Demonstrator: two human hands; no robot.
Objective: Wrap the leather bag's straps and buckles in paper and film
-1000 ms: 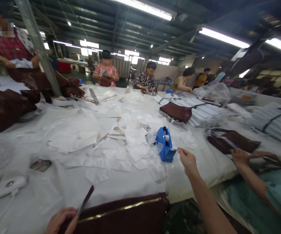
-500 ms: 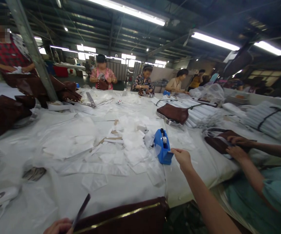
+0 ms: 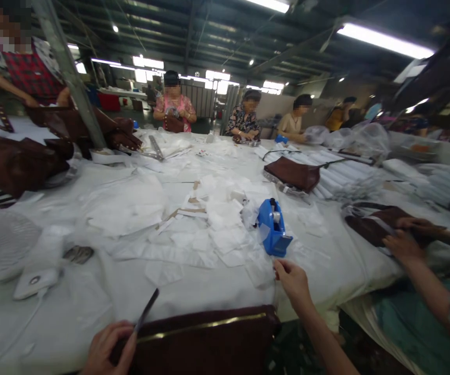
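My left hand (image 3: 111,346) is closed at the left end of a dark brown bag (image 3: 205,346) with a gold zipper. A thin, dark, blade-like strip (image 3: 147,311) sticks up from between its thumb and fingers; its kind is unclear. The bag lies at the table's near edge, its lower part cut off by the frame. My right hand (image 3: 293,284) pinches a small pale bit at its fingertips, apparently a piece of tape. Just beyond it stands a blue tape dispenser (image 3: 274,232), apart from the fingers.
Paper and plastic scraps (image 3: 209,229) cover the table's middle. On the left are a white fan (image 3: 6,245), a metal pole (image 3: 69,73) and brown bags (image 3: 22,164). A co-worker's hands (image 3: 408,242) handle a brown bag on the right. Several people work across the table.
My right hand has drawn back from the dispenser's cutting edge toward me. My left hand has come further into view at the bag. The view has turned a little left.
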